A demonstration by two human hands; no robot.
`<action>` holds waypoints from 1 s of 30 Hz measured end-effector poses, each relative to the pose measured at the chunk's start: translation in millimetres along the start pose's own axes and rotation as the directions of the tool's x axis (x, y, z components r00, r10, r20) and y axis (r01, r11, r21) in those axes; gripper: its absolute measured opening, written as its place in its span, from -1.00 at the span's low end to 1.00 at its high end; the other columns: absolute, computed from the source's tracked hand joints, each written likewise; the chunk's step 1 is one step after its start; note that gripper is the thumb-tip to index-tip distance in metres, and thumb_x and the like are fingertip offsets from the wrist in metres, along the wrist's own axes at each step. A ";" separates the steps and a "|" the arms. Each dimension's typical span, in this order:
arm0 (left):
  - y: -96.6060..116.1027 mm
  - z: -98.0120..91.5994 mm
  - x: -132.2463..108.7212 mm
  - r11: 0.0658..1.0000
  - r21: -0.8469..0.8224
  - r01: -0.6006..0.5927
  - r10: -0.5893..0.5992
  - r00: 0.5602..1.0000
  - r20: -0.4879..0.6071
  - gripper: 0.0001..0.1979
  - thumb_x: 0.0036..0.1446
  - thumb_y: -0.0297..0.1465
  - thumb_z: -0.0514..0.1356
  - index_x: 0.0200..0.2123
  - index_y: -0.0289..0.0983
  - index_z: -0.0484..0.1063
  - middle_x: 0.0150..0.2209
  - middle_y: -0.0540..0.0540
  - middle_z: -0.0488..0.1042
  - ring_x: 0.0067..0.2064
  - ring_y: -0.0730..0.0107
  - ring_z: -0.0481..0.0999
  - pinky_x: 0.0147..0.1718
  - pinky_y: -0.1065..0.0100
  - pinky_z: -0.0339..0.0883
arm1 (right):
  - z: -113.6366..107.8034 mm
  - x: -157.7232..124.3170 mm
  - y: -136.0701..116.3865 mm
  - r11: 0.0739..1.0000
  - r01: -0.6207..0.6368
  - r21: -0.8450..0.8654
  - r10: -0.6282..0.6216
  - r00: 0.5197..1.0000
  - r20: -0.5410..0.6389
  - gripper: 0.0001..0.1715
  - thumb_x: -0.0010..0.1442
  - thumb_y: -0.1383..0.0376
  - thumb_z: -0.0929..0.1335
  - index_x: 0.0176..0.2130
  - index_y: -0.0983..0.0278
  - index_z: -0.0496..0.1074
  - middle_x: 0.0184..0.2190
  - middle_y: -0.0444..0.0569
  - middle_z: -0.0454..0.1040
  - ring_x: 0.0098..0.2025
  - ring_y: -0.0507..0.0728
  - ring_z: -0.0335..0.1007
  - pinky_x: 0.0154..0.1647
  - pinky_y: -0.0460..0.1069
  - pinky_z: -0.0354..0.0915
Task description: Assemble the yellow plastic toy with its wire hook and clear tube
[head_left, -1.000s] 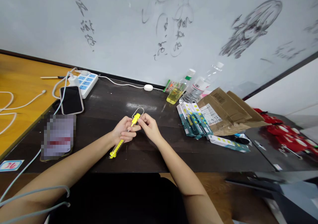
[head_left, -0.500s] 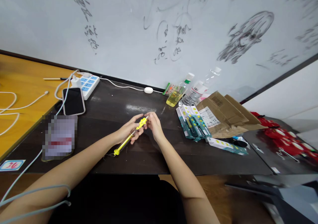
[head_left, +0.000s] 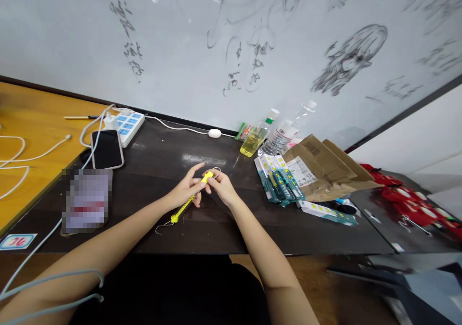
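Observation:
A slim yellow spring scale [head_left: 185,206] is held slantwise over the dark table, its lower end toward me on the left. A thin metal hook [head_left: 163,227] hangs from that lower end. My left hand [head_left: 185,190] is closed around the scale's upper part, thumb on it and index finger stretched out past it. My right hand [head_left: 223,188] pinches the top end, where a wire loop [head_left: 216,169] shows above the fingertips. The palm side of the left grip is hidden.
Several green-and-white boxes [head_left: 269,177], a torn cardboard package [head_left: 317,164], a bottle of yellow liquid [head_left: 255,140] and a clear water bottle [head_left: 277,142] stand to the right. Leftward lie a phone [head_left: 107,149], a power strip [head_left: 130,127] and white cables. A whiteboard [head_left: 180,65] rises behind.
The spring scale has turned so its marked face shows, and its lower hook is now plainly visible. The left thumb has moved onto the scale; the right fingers have shifted slightly down its top end.

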State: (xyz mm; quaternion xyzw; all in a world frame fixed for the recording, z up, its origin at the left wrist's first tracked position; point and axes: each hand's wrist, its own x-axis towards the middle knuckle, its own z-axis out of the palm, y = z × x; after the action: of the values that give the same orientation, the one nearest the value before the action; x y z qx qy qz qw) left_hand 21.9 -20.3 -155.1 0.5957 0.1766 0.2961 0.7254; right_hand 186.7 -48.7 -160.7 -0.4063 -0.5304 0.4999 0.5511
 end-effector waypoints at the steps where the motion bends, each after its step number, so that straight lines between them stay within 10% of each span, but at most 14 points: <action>1: -0.4 0.3 0.0 1.000 0.001 0.003 -0.003 1.000 0.003 -0.23 0.16 -0.23 0.15 0.29 -0.06 -0.26 -0.33 0.00 0.47 -0.64 0.57 0.42 -0.62 0.44 0.39 | -0.6 0.1 0.2 1.000 0.013 -0.017 -0.013 1.000 -0.011 -0.67 -0.01 0.09 0.44 -0.30 0.26 0.44 -0.52 -0.20 0.36 -0.55 -0.06 0.22 -0.40 -0.10 0.22; 12: -7.5 -2.2 5.1 0.994 -0.003 0.107 -0.106 0.990 0.094 -0.58 0.14 -0.09 0.11 -0.15 -0.34 0.30 -0.54 0.04 0.39 -0.63 0.58 0.39 -0.55 0.43 0.41 | -11.5 0.4 -15.3 0.952 0.095 0.292 -0.040 0.981 -0.189 -0.62 -0.08 0.08 0.48 -0.29 0.25 0.47 -0.41 -0.12 0.41 -0.43 -0.01 0.28 -0.38 -0.08 0.31; 22: -8.5 -2.9 5.2 0.971 0.237 -0.009 0.015 1.000 -0.024 -0.75 0.08 -0.26 0.19 -0.22 -0.27 0.30 -0.49 0.12 0.30 -0.68 0.70 0.25 -0.76 0.59 0.19 | -11.8 3.2 -14.8 0.907 0.094 0.410 -0.008 0.979 -0.205 -0.73 0.10 0.17 0.39 -0.48 0.25 0.30 -0.56 -0.20 0.29 -0.55 -0.05 0.20 -0.59 -0.16 0.23; 30: -7.1 2.9 2.8 0.989 0.126 0.072 -0.078 0.996 0.040 -0.74 0.13 -0.18 0.15 -0.26 -0.26 0.25 -0.48 0.12 0.26 -0.71 0.76 0.13 -0.83 0.65 -0.05 | -17.7 1.3 -29.6 0.930 0.231 0.287 -0.117 0.924 -0.365 -0.67 0.13 0.18 0.35 -0.53 0.24 0.17 -0.59 -0.23 0.14 -0.60 -0.07 0.11 -0.64 -0.17 0.15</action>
State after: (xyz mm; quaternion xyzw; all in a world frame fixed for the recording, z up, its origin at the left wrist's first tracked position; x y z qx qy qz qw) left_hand 27.3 -21.6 -161.1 0.6392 0.2008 0.2437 0.7012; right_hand 207.7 -51.0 -133.3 -0.3410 -0.3719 0.4504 0.7366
